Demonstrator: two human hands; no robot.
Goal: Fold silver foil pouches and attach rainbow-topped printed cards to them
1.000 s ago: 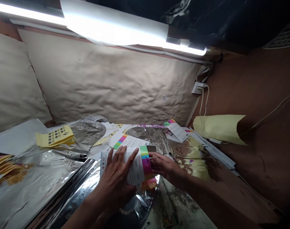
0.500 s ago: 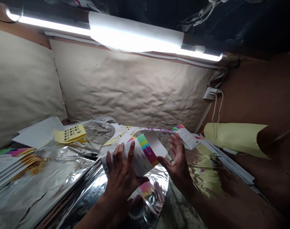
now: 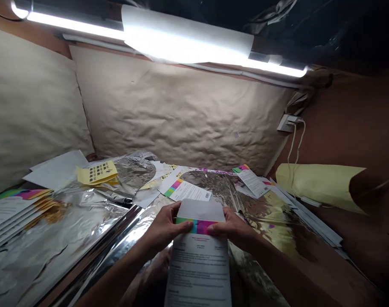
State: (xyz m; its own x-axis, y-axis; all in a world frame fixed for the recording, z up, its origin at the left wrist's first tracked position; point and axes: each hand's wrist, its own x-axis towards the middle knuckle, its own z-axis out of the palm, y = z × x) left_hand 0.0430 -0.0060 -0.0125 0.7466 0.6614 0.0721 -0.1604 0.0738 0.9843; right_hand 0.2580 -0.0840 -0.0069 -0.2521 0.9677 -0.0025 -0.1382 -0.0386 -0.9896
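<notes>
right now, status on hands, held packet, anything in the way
Left hand, right hand: gripping white printed paper packet with multicoloured band, one each side. Similar white printed packet lies just beyond.

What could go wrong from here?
Creasing: the left hand and right hand grip the printed envelope with thumbs on its coloured band, so it might bend there.
Bumping: its white flap points toward another printed piece just beyond, which could get nudged.

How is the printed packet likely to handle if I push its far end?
The printed packet looks flat and papery, so it's probably light for its size. Its pale flap seems a thin sheet, so it may fold first.
</notes>
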